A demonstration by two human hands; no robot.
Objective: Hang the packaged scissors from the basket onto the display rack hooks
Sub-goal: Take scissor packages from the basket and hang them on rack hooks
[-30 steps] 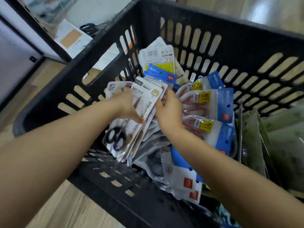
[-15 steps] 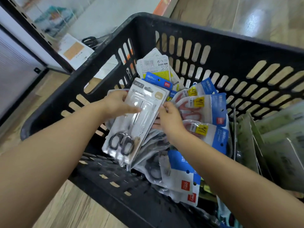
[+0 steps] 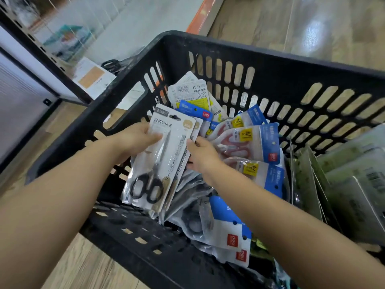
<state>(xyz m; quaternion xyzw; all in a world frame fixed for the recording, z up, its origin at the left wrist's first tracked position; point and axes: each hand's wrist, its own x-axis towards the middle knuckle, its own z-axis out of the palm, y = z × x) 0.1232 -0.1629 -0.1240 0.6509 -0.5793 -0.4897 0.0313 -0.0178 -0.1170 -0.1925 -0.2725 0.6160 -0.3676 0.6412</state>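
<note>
A black slotted plastic basket (image 3: 270, 59) holds several packaged scissors. My left hand (image 3: 133, 140) grips the left edge of a stack of white packs with black-handled scissors (image 3: 164, 161), thumb across the front pack. My right hand (image 3: 203, 153) holds the stack's right edge, its fingers behind the packs. The stack is lifted and tilted above the other packs. Red-handled scissors in blue-and-white packs (image 3: 250, 142) lie to the right of it. More blue-and-white packs (image 3: 227, 232) lie at the basket's near side. No display rack hooks are in view.
Greenish flat packages (image 3: 343, 184) stand in the basket's right part. A dark shelf frame (image 3: 41, 57) with a white panel runs along the left. A loose paper sheet (image 3: 91, 77) lies on the wooden floor (image 3: 83, 265) beyond the basket.
Both hands have raised the white stack out of the pile and turned its front toward me. The view has pulled back, showing more floor beyond the basket.
</note>
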